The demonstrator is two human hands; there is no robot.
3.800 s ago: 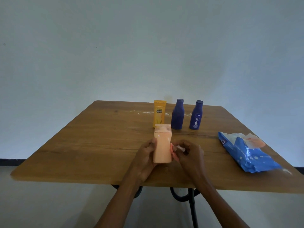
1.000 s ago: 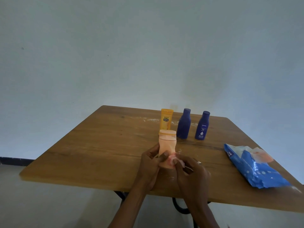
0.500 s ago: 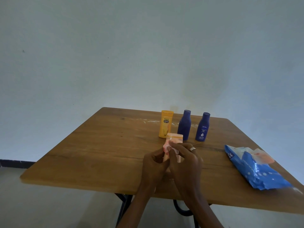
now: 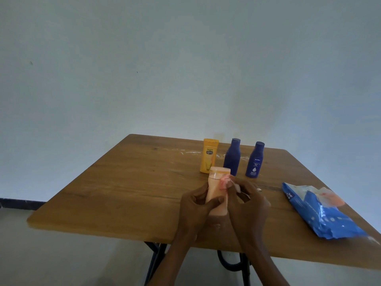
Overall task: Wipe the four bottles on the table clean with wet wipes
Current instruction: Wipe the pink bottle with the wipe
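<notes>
On the table [image 4: 115, 188], working from the left: the yellow bottle [image 4: 208, 156] stands upright at about 11 o'clock from the hands. Just in front of it, near the table's centre, the peach bottle [image 4: 216, 193] is the one being cleaned.

The left hand [image 4: 195, 209] grips the peach bottle's lower body, thumb across the front and fingers curled behind. The bottle's long axis runs near upright, cap at 12 o'clock, leaning slightly toward 1. The right hand [image 4: 247, 203] pinches a small bunched wipe [image 4: 225, 181] against the bottle's shoulder just under the cap, at its 3 o'clock side. So the wipe sits high on the body and the uncleaned stretch, as I judge it, lies down toward 6 o'clock along that axis; the right hand is the one placed to stroke it, while the left steadies.

Behind the hands, at 12 to 1 o'clock, two blue bottles stand upright: the plain one [image 4: 232, 157], then the labelled one [image 4: 254, 161]. These three appear to be waiting their turn.

At 3 o'clock, well apart from the hands, the wipe pack [image 4: 321, 213] lies flat with its flap open.
</notes>
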